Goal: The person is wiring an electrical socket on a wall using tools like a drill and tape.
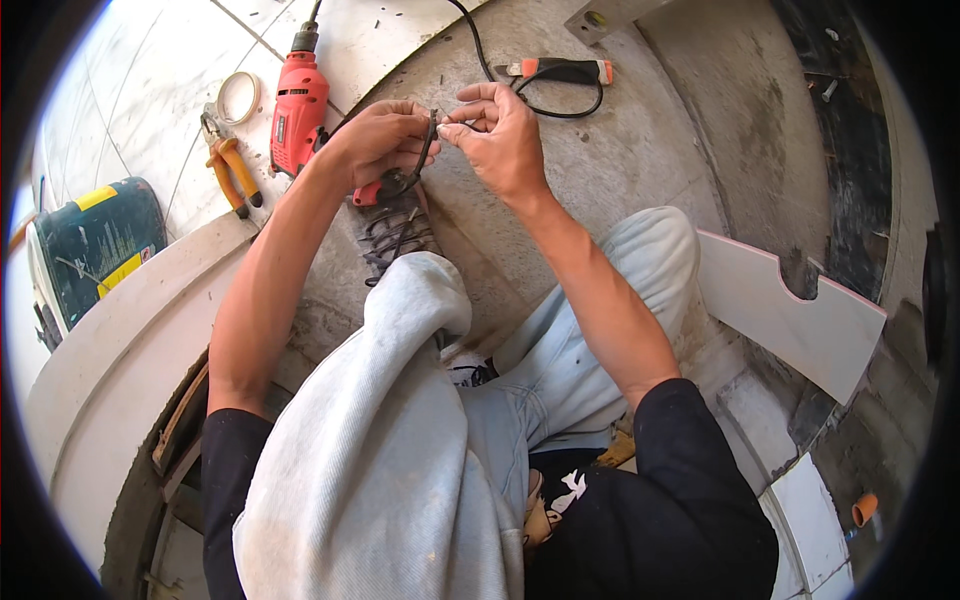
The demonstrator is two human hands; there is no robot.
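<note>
My left hand [388, 140] is closed around a black cable [428, 152] beside the handle end of the red drill [298, 110]. The cable's upper end sticks up past the fingers. Close by on the right, my right hand [503, 140] pinches thumb and finger together at a cable end. What exactly lies in that pinch is too small to make out, though a looped black cord [570, 114] runs toward it. Lying on its side, the drill is partly hidden by my left forearm. Beyond my right hand lies an orange and black utility knife [563, 71].
Pliers with orange handles [231, 172] and a tape roll [238, 98] lie left of the drill. Farther left is a dark green case [105, 245]. A notched pale tile [790, 312] rests at the right, and a metal level [605, 18] lies at the far edge.
</note>
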